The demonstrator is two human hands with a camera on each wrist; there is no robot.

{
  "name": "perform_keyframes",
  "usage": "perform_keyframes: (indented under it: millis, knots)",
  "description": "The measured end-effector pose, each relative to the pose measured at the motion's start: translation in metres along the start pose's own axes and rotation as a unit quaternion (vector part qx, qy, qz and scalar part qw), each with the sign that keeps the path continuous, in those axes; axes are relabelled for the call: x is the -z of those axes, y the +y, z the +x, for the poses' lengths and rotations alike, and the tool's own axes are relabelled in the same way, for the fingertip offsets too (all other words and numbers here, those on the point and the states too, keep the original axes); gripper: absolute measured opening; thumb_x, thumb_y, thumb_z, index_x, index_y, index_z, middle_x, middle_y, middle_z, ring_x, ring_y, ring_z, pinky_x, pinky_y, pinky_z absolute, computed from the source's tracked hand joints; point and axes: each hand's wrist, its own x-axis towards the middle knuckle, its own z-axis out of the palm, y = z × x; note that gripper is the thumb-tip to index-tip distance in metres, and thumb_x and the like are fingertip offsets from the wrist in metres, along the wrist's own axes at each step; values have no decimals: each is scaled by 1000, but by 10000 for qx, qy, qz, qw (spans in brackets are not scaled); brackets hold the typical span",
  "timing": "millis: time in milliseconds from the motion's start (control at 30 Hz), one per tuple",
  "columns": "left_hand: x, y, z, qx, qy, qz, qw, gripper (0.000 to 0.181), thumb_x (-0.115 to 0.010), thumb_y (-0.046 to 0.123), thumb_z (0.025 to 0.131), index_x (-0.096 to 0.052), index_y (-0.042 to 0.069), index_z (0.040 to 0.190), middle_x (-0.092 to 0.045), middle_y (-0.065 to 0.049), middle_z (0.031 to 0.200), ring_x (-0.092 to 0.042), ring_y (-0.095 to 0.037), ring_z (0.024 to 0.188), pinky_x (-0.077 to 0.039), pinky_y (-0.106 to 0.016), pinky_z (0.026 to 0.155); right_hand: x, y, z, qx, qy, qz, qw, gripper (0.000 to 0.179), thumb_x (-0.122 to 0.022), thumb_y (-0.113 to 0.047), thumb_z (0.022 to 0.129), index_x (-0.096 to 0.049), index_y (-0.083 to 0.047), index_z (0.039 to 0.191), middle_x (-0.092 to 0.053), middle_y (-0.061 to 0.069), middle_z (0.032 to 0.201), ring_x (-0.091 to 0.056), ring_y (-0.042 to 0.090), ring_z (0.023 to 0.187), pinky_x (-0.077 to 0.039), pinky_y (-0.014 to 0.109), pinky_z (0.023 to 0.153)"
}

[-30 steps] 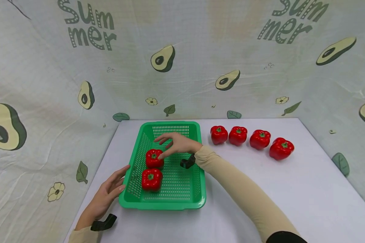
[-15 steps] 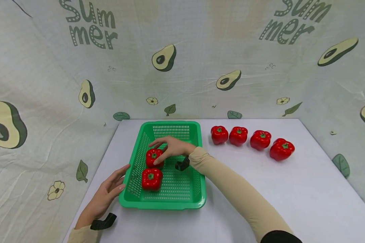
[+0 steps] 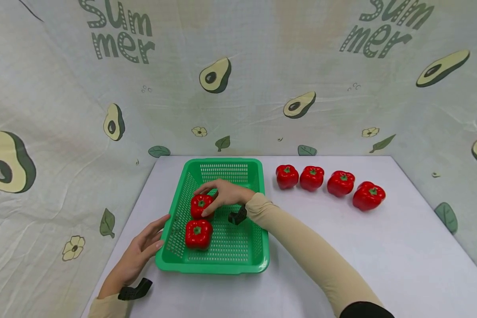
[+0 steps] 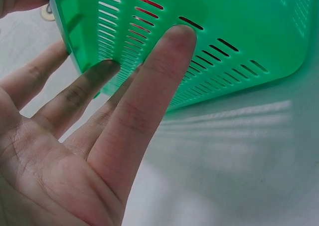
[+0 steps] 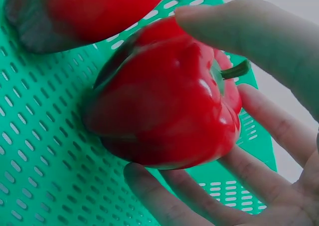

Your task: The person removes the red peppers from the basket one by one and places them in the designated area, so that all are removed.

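A green plastic basket [image 3: 212, 267] with slotted walls holds two red bell peppers, one behind the other along its left side. Around the rear bell pepper [image 5: 164, 101] lies my right hand [image 3: 227, 193], thumb on one side and fingers on the other; its green stem shows between them. The front bell pepper [image 3: 198, 235] sits close by, untouched. Outside the basket, my left hand [image 3: 137, 251] touches the left wall with fingers nearly straight. In the left wrist view its thumb [image 4: 149, 86] lies against the slotted side.
Several more red bell peppers stand in a slanting row right of the basket, from the leftmost pepper [image 3: 287, 177] to the rightmost pepper [image 3: 368, 196]. All rests on a white table [image 3: 334, 256]. A cloth printed with avocados [image 3: 298, 105] hangs behind and at the sides.
My right hand has come down and leftward onto the rear bell pepper, its fingers closing in around it. The left hand stays at the basket's wall.
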Motion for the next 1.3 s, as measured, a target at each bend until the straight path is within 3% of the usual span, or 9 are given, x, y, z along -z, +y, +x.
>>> perform_keyframes:
  millis: [300, 567, 1300]
  knots:
    - [2, 0, 2, -70, -27, 3, 10000, 58, -49, 9, 105, -29, 22, 158, -27, -6, 161, -41, -7, 137, -45, -26, 99, 0, 1, 2, 104, 121, -189, 9997, 63, -85, -16, 81, -59, -11, 138, -59, 6, 130, -58, 31, 112, -56, 34, 81]
    - [4, 0, 4, -418, -244, -37, 9988, 60, -49, 4, 104, -27, 19, 158, -26, -9, 161, -39, -13, 140, -45, -29, 101, 1, -3, -1, 128, 210, -238, 9994, 60, -84, -15, 81, -61, -11, 136, -60, 8, 128, -61, 28, 106, -56, 33, 80]
    - [3, -2, 0, -263, -174, -155, 9994, 60, -49, 5, 104, -26, 19, 158, -26, -10, 161, -42, -11, 138, -48, -31, 98, 0, -1, 0, 250, 313, -440, 9982, 58, -86, -21, 80, -64, -16, 133, -62, 1, 124, -63, 23, 101, -57, 32, 78]
